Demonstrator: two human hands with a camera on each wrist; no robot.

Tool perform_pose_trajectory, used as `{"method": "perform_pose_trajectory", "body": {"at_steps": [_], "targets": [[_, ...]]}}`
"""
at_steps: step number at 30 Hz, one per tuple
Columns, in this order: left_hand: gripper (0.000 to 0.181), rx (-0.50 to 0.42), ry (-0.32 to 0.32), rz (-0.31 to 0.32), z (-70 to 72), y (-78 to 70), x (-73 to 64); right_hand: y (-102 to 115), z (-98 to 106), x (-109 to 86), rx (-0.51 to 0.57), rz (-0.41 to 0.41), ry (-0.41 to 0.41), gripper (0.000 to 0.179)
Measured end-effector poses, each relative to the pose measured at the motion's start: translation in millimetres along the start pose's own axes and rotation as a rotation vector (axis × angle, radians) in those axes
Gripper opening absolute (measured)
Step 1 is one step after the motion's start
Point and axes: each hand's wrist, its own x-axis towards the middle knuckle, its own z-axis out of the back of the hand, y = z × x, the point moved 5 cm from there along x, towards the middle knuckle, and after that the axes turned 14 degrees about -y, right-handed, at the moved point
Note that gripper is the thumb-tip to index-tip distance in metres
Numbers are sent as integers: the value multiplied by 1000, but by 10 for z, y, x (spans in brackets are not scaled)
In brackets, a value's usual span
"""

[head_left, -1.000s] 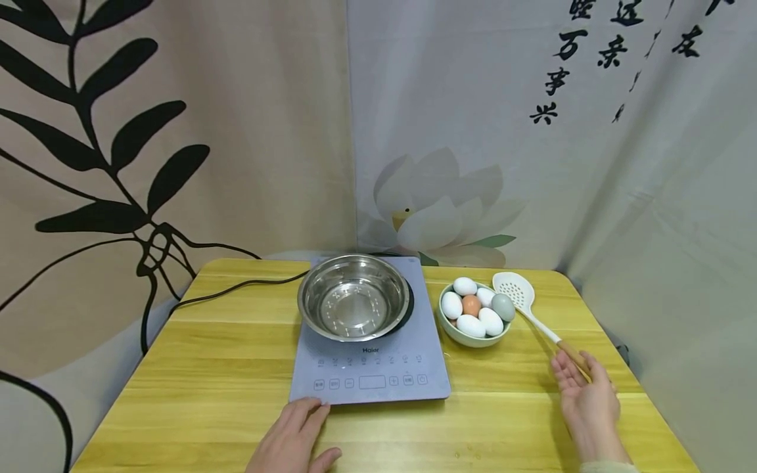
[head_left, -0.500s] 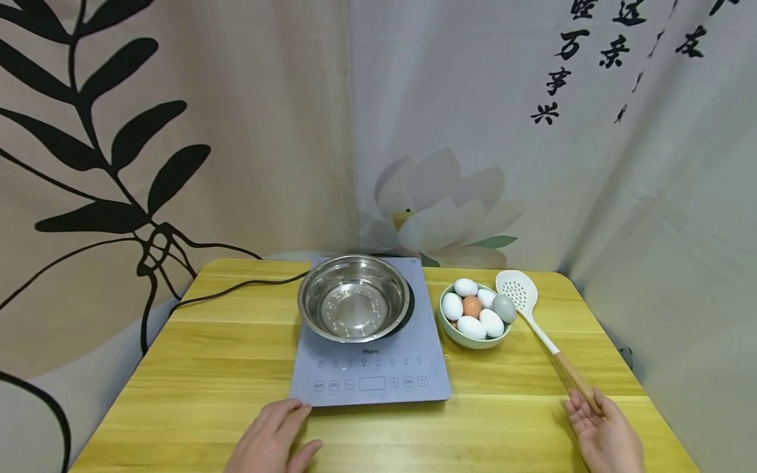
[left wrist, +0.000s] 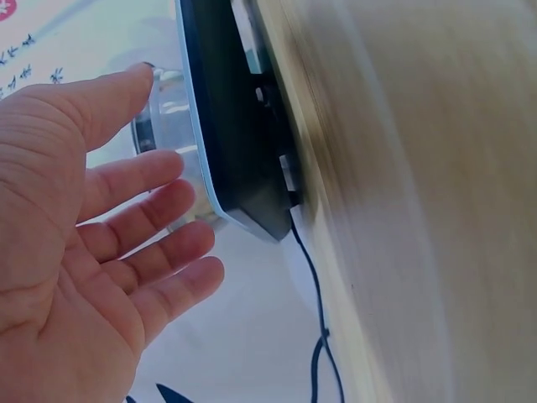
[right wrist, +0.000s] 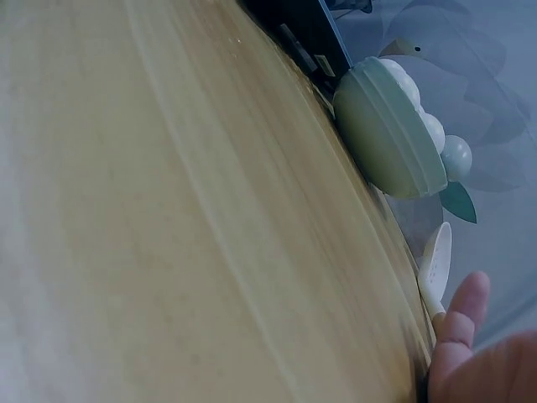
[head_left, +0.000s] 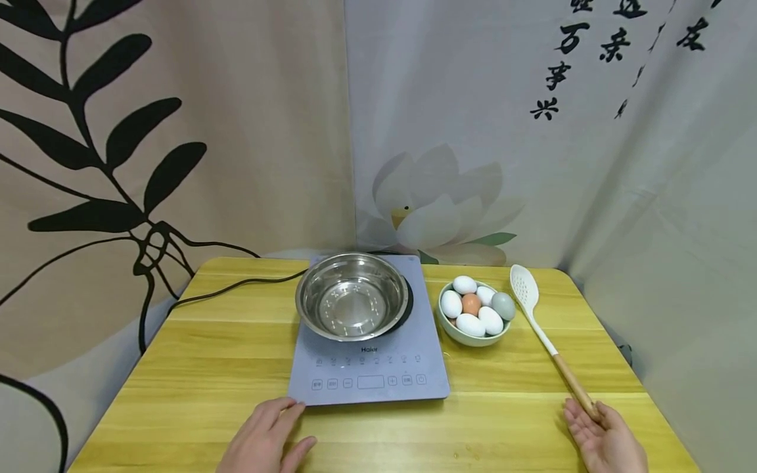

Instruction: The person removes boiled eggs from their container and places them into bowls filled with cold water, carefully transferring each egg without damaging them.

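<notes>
My right hand (head_left: 609,440), palm turned up, holds the wooden handle end of a white skimmer (head_left: 535,322) between thumb and fingers. The skimmer's perforated head points away, beside the egg bowl; in the right wrist view the head stands tilted close over the tabletop. My left hand (head_left: 257,437) has its fingers loosely extended, with fingertips right at the front left corner of a grey induction cooktop (head_left: 369,368). In the left wrist view, the fingers (left wrist: 159,214) hold nothing. A steel pot (head_left: 355,332) sits on the cooktop, nothing visible inside.
A pale green bowl (head_left: 473,340) heaped with white, brown and greyish eggs (head_left: 471,304) stands right of the cooktop. A black cord (head_left: 236,286) runs off behind to the left. Curtains (head_left: 284,131) hang behind the wooden table (head_left: 207,368).
My right hand has slid down the handle toward me, to its end. The skimmer's head has shifted right and turned on its side. My left hand has moved left along the cooktop's front edge.
</notes>
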Motion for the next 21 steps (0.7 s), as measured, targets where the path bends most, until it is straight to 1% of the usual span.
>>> {"method": "perform_pose_trajectory", "body": {"at_steps": [6, 8, 10, 13, 16, 18, 20, 21], "targets": [[54, 13, -2, -9, -5, 38, -26, -19, 22, -1, 13, -32, -18, 26], [54, 17, -19, -25, -5, 58, -34, -30, 37, -6, 23, -45, -23, 26], [54, 25, -41, -38, 0, 84, -43, -35, 55, -13, 7, -49, -16, 28], [53, 34, -60, -49, 15, 142, -50, -27, 86, -23, -58, -37, 2, 33], [53, 51, -47, -34, 35, 232, -52, 7, 99, -45, -175, 1, 34, 44], [53, 63, -33, -29, 52, 313, -49, 35, 96, -72, -244, 27, 41, 53], [53, 78, -28, -27, 75, 399, -44, 77, 87, -112, -278, 73, 8, 57], [52, 83, -26, -31, 90, 443, -39, 102, 78, -132, -278, 103, -37, 59]]}}
